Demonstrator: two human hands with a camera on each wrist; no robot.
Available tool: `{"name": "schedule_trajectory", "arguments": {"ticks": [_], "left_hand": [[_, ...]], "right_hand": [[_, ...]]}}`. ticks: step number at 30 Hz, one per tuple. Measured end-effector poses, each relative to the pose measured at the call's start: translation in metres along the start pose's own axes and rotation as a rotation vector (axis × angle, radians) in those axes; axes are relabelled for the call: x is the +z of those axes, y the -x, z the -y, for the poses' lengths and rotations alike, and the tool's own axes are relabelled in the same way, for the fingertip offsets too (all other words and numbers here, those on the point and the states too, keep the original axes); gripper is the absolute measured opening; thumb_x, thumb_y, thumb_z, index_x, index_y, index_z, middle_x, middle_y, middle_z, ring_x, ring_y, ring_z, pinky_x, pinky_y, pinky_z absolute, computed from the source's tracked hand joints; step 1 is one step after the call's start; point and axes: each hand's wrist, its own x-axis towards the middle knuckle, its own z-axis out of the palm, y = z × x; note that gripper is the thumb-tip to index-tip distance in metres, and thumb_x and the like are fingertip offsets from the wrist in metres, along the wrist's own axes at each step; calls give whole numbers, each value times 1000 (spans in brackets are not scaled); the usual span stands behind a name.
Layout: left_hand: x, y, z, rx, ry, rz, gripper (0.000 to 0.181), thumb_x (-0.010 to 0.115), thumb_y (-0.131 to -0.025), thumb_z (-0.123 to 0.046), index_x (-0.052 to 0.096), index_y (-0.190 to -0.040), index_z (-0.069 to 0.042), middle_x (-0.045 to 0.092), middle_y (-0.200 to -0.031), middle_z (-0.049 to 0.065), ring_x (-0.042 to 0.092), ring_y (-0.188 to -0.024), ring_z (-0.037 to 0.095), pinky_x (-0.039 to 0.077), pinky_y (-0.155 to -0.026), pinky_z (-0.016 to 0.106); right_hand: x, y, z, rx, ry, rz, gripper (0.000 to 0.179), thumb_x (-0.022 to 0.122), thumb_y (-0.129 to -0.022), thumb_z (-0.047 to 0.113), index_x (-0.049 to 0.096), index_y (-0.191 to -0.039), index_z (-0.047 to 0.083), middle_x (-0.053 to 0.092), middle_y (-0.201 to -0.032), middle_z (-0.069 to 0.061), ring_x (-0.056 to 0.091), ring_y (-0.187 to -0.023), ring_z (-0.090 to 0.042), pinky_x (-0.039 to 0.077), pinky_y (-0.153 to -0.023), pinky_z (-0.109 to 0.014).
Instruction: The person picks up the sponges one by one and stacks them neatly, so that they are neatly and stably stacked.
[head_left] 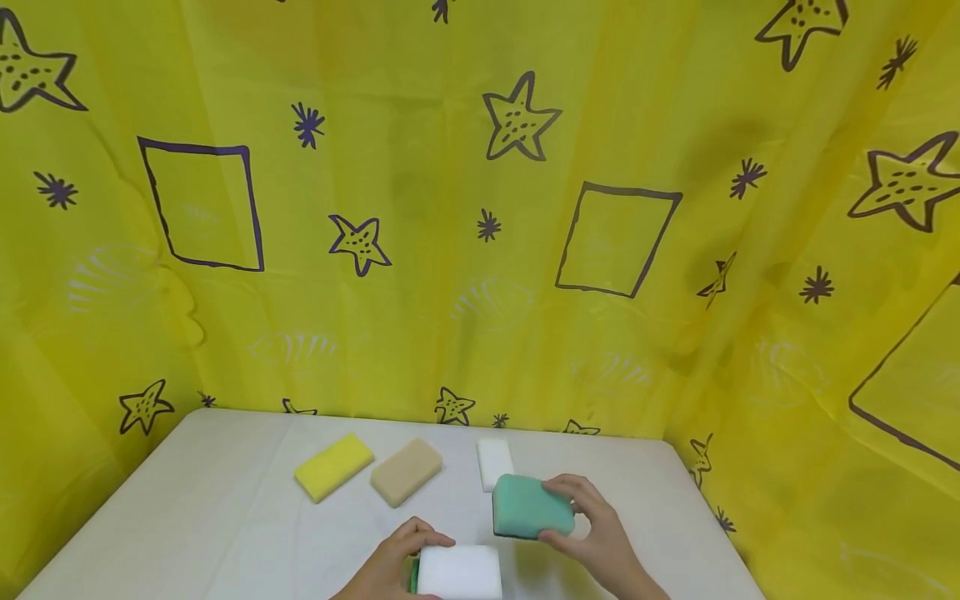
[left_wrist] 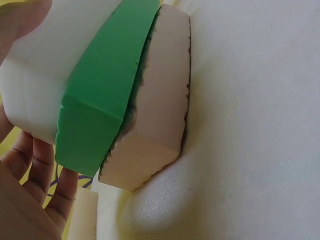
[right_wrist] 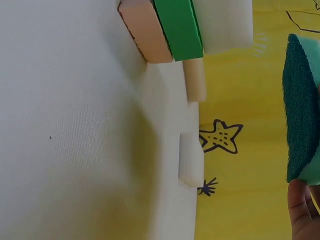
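- Yellow rectangular sponge [head_left: 334, 467] and tan rectangular sponge [head_left: 407, 472] lie left of and beyond the thick white foam block [head_left: 459, 572].
- Left hand [head_left: 393, 558]: thumb and fingers bent round that block, apparently steadying it atop the green foam block [left_wrist: 97, 100] and pinkish foam block [left_wrist: 157, 85].
- Slim white block [head_left: 495, 463] lies beyond it.
- Right hand [head_left: 596, 533] pinches the mint-green sponge [head_left: 532, 506], raised to its right, perhaps end-on to keep the underside free.
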Motion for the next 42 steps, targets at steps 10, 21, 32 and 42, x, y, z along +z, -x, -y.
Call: {"name": "schedule_trajectory", "arguments": {"ticks": [10,21,32,42], "left_hand": [[1,0,2,29,-19,-2,51,83,-81,-22,62,-126,-11,53,-110,0,50,-104,2,51,-84,25],[-1,-1,-3,-24,-39,-1,53,84,-79,-24,63,-125,-12,53,-109,-1,49,-103,1,49,-84,23],[-1,-2,-6,-107,-11,6,52,84,-79,-28,64,-125,-14,52,-109,-4,49,-102,1,48,-86,23],[-3,-1,-7,-121,-8,14,53,84,-79,-28,65,-124,-10,51,-108,-4,49,-100,1,48,-86,23]], "right_hand": [[8,7,6,-61,-40,35,50,87,-74,27,67,-120,24,61,-122,3,53,-106,-4,50,-78,-26],[16,14,15,-129,-68,63,49,86,-75,24,66,-120,23,59,-122,-2,53,-104,-4,48,-75,-26],[26,19,23,-113,-47,110,51,87,-74,24,66,-120,24,58,-121,1,54,-104,-5,48,-74,-28],[36,25,25,-79,-93,193,52,85,-77,22,65,-125,22,56,-122,-3,53,-105,-4,50,-76,-28]]}}
